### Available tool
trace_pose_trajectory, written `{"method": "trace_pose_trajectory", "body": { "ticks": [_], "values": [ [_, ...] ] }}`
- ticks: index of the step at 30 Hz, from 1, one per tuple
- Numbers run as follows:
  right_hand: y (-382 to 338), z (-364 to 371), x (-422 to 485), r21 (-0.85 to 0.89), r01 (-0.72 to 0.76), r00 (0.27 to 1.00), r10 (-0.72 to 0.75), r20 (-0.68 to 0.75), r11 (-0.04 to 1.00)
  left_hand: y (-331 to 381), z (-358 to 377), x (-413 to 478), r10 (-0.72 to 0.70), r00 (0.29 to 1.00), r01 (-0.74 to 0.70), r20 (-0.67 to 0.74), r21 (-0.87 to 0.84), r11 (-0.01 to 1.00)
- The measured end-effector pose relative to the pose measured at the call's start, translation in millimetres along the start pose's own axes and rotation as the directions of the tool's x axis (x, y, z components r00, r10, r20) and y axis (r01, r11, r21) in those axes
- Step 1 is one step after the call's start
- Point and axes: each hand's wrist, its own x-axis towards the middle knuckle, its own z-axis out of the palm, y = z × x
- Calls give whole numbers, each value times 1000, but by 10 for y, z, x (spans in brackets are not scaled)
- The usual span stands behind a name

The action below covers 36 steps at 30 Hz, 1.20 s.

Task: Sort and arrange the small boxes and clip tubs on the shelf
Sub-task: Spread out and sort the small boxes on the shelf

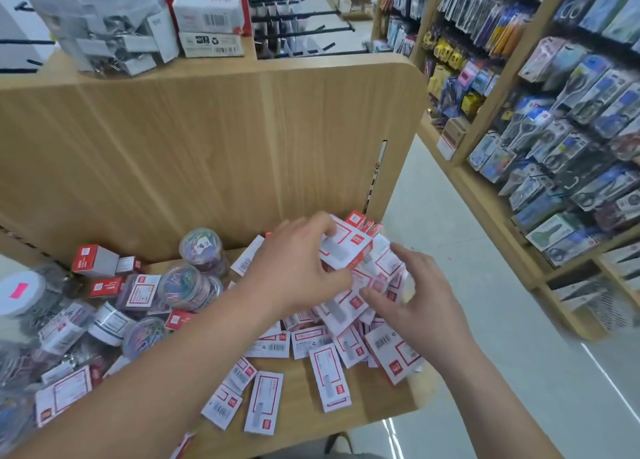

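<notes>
The left hand [298, 268] reaches in from the lower left of the frame. Its fingers curl over and its thumb presses under a small bundle of flat white cardboard boxes with red borders [349, 250], which it grips just above the heap at centre. Just right of it, the right hand [419, 302] has its fingers spread and loosely bent. The fingertips touch the same heap of boxes and close round nothing.

At the lower left edge of the light wooden shelf [375, 401] stands a large clear tub with a white lid and a pink sticker [20, 294]. Beside it lie red-and-grey boxes [95, 261] and round clear plastic tubs of coloured paper clips [199, 250], tipped and jumbled together. More white-and-red boxes lie scattered flat [263, 403] across the centre and lower right of the shelf.

A pale wooden back panel [207, 146] rises behind. On top of it, upper left, sit a clear jar of dark binder clips [104, 25] and stacked white cartons [207, 11]. On the right, a wooden rack of hanging scissor packs [571, 146] lines a pale glossy floor [485, 354].
</notes>
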Motion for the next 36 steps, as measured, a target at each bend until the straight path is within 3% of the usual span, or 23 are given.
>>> {"method": "trace_pose_trajectory", "body": {
  "ticks": [4, 9, 11, 14, 16, 19, 21, 24, 27, 30, 36],
  "values": [
    [22, 62, 62, -144, 79, 997, -76, 26, 986, -216, -9, -26, -186, 982, 188, 27, -148, 971],
    [-92, -4, 167, -22, 121, 992, -122, -26, 992, -390, -194, -207, -305, 949, 276, -76, -266, 924],
    [-241, -66, 158, 166, 105, 993, -96, -64, 981, -274, -174, -329, -264, 958, 228, -108, -268, 936],
    [-462, -171, 86, 462, -39, 995, -9, 101, 886, 5, 3, -513, -124, 986, 92, -111, -257, 962],
    [-487, -213, 21, 497, -96, 981, -2, 193, 862, 122, 150, -568, -49, 992, 19, -116, -249, 968],
    [-329, -242, -107, 524, -153, 985, 83, 154, 838, 104, 338, -608, 68, 998, -69, -9, -169, 983],
    [-166, -232, -231, 495, -180, 982, 123, 145, 850, 11, 431, -652, 118, 992, -112, 41, -129, 985],
    [65, -109, -376, 442, -200, 979, 164, 120, 875, -161, 547, -726, 99, 995, -98, 1, -50, 994],
    [182, 58, -455, 141, -132, 989, 139, -47, 981, -269, 620, -820, 76, 997, -76, -2, 25, 997],
    [197, 139, -501, -176, -21, 982, -13, -187, 984, -370, 702, -917, 116, 992, -112, -40, 82, 990],
    [134, 141, -603, -70, 33, 974, -48, -222, 997, -472, 634, -1293, 77, 969, -78, -235, 3, 997]
  ]
}}
